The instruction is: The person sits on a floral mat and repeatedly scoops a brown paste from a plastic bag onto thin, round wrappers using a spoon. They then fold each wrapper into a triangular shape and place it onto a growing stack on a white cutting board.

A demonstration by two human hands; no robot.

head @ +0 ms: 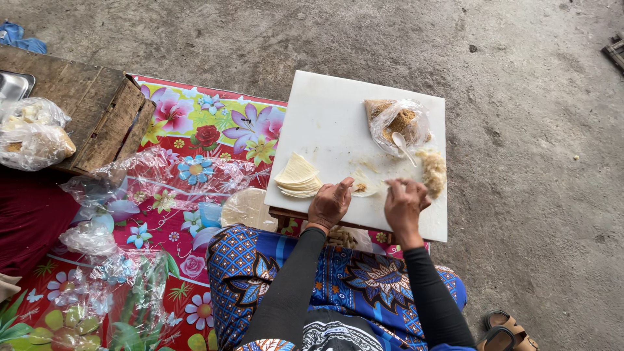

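Note:
A white cutting board (331, 117) lies on a low stool before my knees. My left hand (330, 203) presses its fingertips on a thin pale wrapper (364, 187) with a dab of brown filling, near the board's front edge. My right hand (404, 201) pinches the wrapper's right side. To the left of the wrapper lies a fanned stack of triangular wrappers (298, 175). A clear bag of crumbly filling (398, 122) with a white spoon (403, 147) sits at the board's far right. A heap of pale shreds (433, 171) lies beside my right hand.
A flowered mat (195, 130) covers the floor on the left, strewn with clear plastic sheets (156, 175) and a round stack of wrappers (247, 208). A wooden crate (97, 110) holds bagged food (32, 133). Sandals (504, 330) lie at the lower right on bare concrete.

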